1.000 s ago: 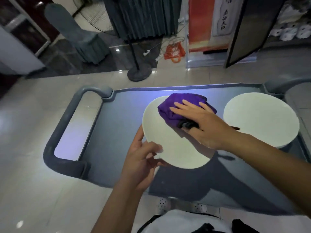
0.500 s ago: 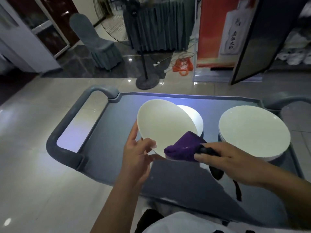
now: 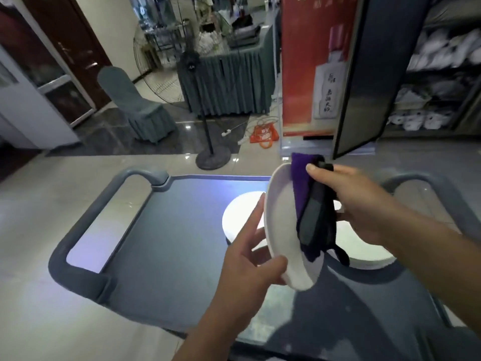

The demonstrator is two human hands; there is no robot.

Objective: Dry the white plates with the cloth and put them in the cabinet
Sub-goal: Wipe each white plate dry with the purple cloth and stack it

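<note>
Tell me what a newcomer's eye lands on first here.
First, the white plate, tipped nearly on edge at the centre, gripped at its lower rim by the left hand. The right hand presses a purple cloth against its face. Beneath lies the grey cart, with more white plates on it.

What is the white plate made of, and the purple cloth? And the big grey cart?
The white plate looks like glazed ceramic or maybe melamine: smooth, stiff, evenly white with a thin rim. The purple cloth looks like soft fabric, perhaps microfibre: it folds and drapes over the plate, with a fuzzy matte surface. The grey cart looks like moulded plastic: rounded handles and a dull, uniform finish.
</note>
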